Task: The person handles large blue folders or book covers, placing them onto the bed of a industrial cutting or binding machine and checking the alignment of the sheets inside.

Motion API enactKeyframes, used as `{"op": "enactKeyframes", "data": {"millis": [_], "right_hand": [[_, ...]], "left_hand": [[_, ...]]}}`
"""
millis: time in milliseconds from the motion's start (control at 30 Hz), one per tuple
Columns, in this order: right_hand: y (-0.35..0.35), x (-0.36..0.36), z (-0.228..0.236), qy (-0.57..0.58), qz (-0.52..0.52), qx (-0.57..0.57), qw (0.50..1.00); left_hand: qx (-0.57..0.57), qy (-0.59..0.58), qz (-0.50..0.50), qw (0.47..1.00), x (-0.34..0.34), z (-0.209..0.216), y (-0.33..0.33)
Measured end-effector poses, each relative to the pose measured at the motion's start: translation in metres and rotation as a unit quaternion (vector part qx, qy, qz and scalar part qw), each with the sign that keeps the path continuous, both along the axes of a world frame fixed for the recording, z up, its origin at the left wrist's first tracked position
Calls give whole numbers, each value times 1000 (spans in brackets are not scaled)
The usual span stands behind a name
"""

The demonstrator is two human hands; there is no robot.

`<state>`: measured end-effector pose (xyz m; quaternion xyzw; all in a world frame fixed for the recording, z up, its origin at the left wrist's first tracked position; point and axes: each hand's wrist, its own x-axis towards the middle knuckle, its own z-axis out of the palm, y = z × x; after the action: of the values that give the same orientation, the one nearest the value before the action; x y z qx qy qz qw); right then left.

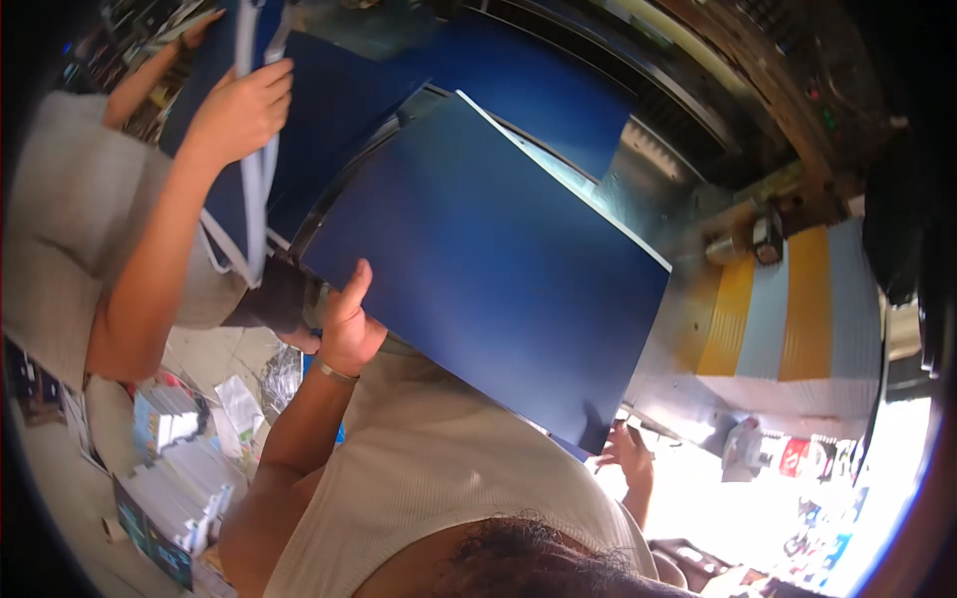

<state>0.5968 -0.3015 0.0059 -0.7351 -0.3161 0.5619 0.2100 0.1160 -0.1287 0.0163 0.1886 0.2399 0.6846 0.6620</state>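
Note:
A large, flat blue board (488, 259) with a pale edge along its far right side is held tilted in front of my chest. My left hand (351, 334) is closed on its near left edge, thumb on the upper face and fingers hidden underneath. At the near right corner, my right hand (628, 456) grips the board; its fingers are partly hidden and washed out by bright light. Beyond lies another blue sheet (538, 80) on the machine (663, 164). Whether the board is one piece or a thin stack I cannot tell.
A co-worker's hand (244, 110) at the left holds pale strips (254, 199) beside more blue sheets (329, 95). Yellow and white stacks (807, 299) stand at the right. Several stacks of books or paper (184, 488) are on the floor at the lower left.

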Motion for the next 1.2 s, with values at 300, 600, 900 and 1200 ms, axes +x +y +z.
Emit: {"op": "enactKeyframes", "data": {"millis": [300,600,900,1200], "right_hand": [[25,-92,45,339,-249,368,830],[148,-55,54,256,-203,445,834],[338,-28,29,281,-219,282,891],[462,-49,18,310,-194,244,898]], "left_hand": [[126,9,-56,990,-4,43,30],[33,13,26,999,32,65,147],[-120,44,104,986,73,41,289],[54,91,296,949,111,3,340]]}}
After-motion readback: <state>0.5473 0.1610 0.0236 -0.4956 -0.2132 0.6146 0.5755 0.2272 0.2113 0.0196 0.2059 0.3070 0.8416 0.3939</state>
